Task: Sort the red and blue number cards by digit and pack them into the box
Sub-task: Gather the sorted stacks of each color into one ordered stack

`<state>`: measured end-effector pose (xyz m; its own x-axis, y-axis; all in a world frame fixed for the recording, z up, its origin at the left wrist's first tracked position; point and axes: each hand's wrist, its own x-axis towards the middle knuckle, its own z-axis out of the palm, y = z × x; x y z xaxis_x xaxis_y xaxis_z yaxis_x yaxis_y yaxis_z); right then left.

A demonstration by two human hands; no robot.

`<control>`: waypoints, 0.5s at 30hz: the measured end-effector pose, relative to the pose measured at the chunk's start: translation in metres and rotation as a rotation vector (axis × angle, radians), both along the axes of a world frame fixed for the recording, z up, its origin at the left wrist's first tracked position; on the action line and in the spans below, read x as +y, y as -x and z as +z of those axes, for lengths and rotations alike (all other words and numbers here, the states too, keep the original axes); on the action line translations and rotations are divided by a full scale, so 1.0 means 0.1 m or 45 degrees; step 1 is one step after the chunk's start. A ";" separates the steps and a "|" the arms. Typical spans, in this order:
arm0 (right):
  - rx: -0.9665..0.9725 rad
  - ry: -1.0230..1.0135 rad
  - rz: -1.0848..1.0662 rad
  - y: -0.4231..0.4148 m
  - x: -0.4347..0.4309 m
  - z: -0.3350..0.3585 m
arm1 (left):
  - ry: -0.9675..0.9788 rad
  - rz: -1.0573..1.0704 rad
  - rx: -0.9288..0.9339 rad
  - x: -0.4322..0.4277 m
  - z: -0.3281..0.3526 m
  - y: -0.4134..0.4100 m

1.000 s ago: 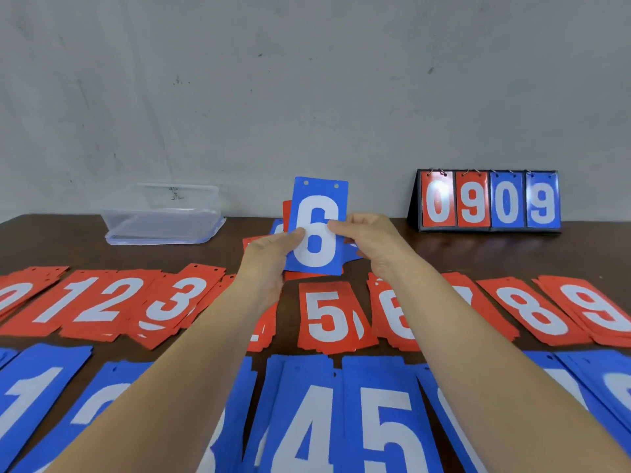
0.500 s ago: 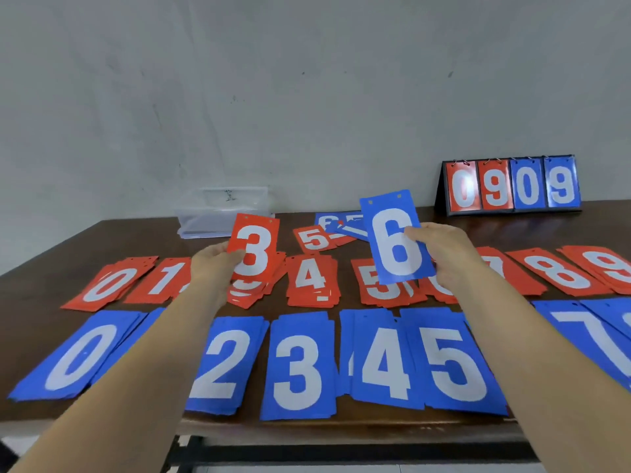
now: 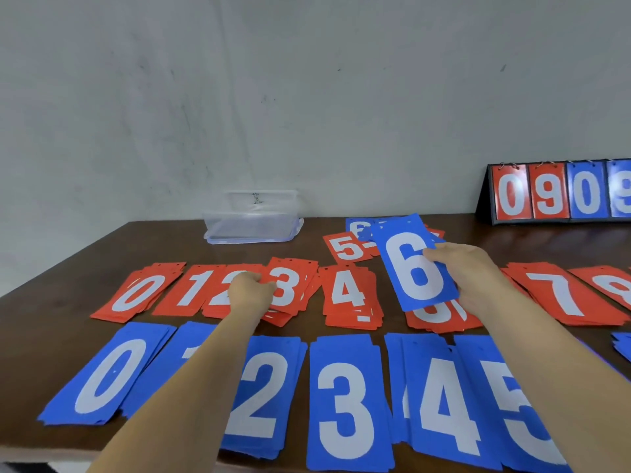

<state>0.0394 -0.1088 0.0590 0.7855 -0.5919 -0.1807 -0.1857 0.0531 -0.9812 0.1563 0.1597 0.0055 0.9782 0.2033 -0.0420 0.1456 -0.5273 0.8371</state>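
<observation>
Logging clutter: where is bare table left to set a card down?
Bare wood lies left of the clear box, behind the red 0 pile, and between the scoreboard and the red 7 pile. The red row and blue row sit nearly edge to edge.

Scuffed, pale grey plaster wall (image 3: 307, 97) rises at 12 o'clock behind a dark brown wooden surface (image 3: 136, 247).

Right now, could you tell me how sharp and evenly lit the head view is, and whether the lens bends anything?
Head view: light soft and even, shadows faint; the blue 6 card in the right hand reads clearly, slightly soft; the wide lens stretches the near blue 3 pile and the frame crops the scoreboard at the right; the clear box looks hazy.
</observation>
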 end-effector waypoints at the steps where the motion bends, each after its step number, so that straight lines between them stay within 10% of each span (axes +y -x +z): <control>1: -0.003 0.005 -0.003 -0.01 0.00 0.00 | -0.040 0.002 -0.012 -0.01 -0.01 0.00; 15: -0.108 0.038 -0.073 0.61 -0.17 0.02 | -0.086 -0.051 -0.220 -0.19 0.15 0.32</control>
